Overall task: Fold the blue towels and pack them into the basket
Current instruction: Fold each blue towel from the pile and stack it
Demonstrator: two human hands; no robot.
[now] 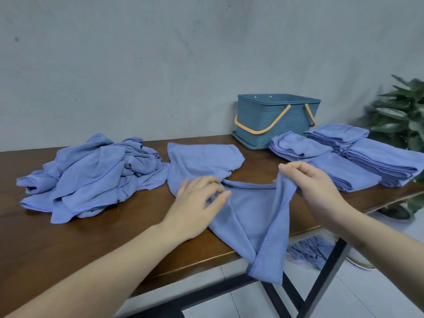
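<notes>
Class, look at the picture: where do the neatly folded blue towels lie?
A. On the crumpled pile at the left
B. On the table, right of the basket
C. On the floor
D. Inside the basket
B: the folded towels sit in stacks on the table, just right of the basket.

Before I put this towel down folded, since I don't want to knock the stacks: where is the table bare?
Bare wood lies along the near edge of the table, in front of the unfolded pile and left of the left hand. A strip behind that pile, left of the basket, is free too. The right end is crowded with folded stacks.
</notes>
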